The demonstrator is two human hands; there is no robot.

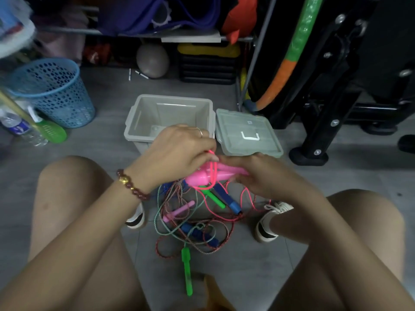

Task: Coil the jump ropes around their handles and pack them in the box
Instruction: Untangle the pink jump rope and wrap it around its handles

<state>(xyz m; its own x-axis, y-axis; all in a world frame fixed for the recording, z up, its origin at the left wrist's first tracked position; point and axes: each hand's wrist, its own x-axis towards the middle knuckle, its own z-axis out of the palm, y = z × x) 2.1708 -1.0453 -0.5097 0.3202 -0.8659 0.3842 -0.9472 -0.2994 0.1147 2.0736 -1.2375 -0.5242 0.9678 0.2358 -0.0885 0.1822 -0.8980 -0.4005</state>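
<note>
My right hand (262, 173) grips a pair of bright pink handles (202, 177) held side by side above the floor. My left hand (177, 151) pinches the neon pink cord (212, 167), which loops over the handles; more of it trails down to the floor. Below lies a tangle of jump ropes (193, 225) with green (187, 270), blue (229, 202) and pale pink (179, 211) handles. The grey box (143, 118) stands open just beyond my hands, with nothing visible inside.
The box's grey lid (247, 133) lies flat to its right. A blue mesh bin (54, 90) and a water bottle (20, 129) stand at the left. A black machine frame (325, 104) rises at the right. My knees and shoes (269, 223) flank the ropes.
</note>
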